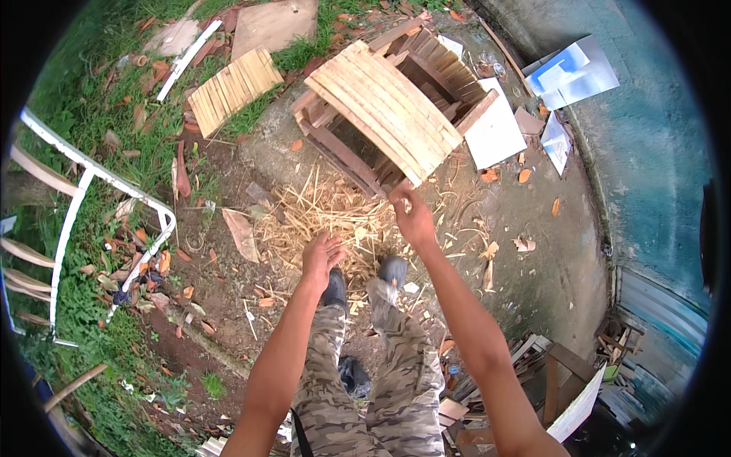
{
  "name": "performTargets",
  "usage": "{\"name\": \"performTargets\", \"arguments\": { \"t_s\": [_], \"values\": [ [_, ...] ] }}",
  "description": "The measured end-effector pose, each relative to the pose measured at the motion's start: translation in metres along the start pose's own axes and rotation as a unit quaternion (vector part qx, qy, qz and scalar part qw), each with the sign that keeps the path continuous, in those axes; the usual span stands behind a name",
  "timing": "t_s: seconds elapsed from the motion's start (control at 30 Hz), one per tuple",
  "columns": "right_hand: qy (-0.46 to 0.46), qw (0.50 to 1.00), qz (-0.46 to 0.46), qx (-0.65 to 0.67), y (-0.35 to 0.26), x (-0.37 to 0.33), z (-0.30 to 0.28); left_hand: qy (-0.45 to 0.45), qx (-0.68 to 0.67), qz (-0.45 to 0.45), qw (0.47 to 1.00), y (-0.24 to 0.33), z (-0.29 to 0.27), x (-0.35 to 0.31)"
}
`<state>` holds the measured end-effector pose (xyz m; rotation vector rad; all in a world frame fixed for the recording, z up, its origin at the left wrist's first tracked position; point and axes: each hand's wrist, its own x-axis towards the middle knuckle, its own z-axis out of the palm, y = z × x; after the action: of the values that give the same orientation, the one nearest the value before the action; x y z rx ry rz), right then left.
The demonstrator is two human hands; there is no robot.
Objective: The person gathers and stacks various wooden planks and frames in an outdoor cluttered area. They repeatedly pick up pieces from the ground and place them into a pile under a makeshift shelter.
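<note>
A box-like wooden frame (346, 156) stands ahead of me, with dark boards and open gaps in its sides. Pale narrow slats (388, 107) lie side by side across its near top. My right hand (414, 219) is at the frame's near corner, its thumb and fingers closed on the wood there; the fingertips are partly hidden. Lower and to the left, my left hand (320, 259) hovers over the wood shavings (327, 213), fingers apart and loosely bent, holding nothing.
A slatted panel (234, 90) and a flat board (276, 29) lie on the grass at far left. White sheets (493, 126) lie right of the frame, beside a blue-green wall (647, 137). A white metal frame (72, 228) stands left. Scrap wood (560, 381) is piled at lower right.
</note>
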<state>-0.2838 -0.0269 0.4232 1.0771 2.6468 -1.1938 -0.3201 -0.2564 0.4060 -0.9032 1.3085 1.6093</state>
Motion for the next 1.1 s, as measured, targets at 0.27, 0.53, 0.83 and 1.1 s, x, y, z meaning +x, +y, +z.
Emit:
{"name": "performTargets", "arguments": {
  "t_s": [0.27,0.53,0.83,1.1],
  "values": [
    [-0.013,0.980,-0.027,-0.198,-0.031,0.165,-0.041,-0.064,-0.035,0.040,0.996,0.095,0.131,0.067],
    [-0.452,0.890,0.056,-0.015,-0.021,0.337,-0.054,0.019,-0.122,0.059,0.991,0.118,0.224,0.153],
    [-0.477,0.865,0.076,0.133,-0.029,0.311,-0.039,0.019,-0.086,-0.004,0.996,0.133,0.246,0.130],
    [-0.389,0.864,0.154,0.280,-0.037,0.266,-0.061,0.078,-0.075,0.108,0.988,0.122,0.240,0.102]
  ]
}}
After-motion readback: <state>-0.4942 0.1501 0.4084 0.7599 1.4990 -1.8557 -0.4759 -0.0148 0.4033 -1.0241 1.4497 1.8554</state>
